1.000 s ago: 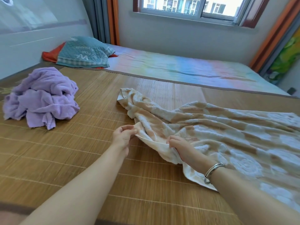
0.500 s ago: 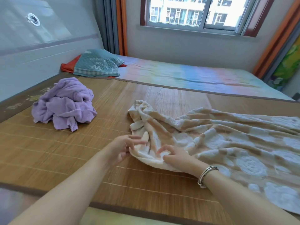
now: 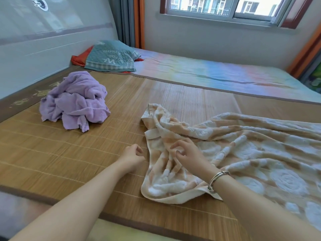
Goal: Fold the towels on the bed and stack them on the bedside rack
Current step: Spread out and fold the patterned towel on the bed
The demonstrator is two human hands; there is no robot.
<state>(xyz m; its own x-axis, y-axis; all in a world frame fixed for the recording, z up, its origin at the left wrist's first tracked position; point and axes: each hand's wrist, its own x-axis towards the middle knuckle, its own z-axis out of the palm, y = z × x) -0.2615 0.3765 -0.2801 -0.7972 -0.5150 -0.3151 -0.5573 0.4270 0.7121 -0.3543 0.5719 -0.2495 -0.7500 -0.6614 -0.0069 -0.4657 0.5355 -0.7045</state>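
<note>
Resting loosely curled on the peach towel (image 3: 234,150), the right hand (image 3: 187,153) grips nothing; left hand (image 3: 132,156) empty beside it. Bunched cloth risks a crooked fold.

2 towels: 1 peach-and-white patterned towel (image 3: 243,150), 1 crumpled purple towel (image 3: 74,103). 1 bamboo mat (image 3: 52,153). 1 teal pillow (image 3: 111,58). 1 window (image 3: 225,7). 2 hands, 1 bracelet (image 3: 217,179).
</note>
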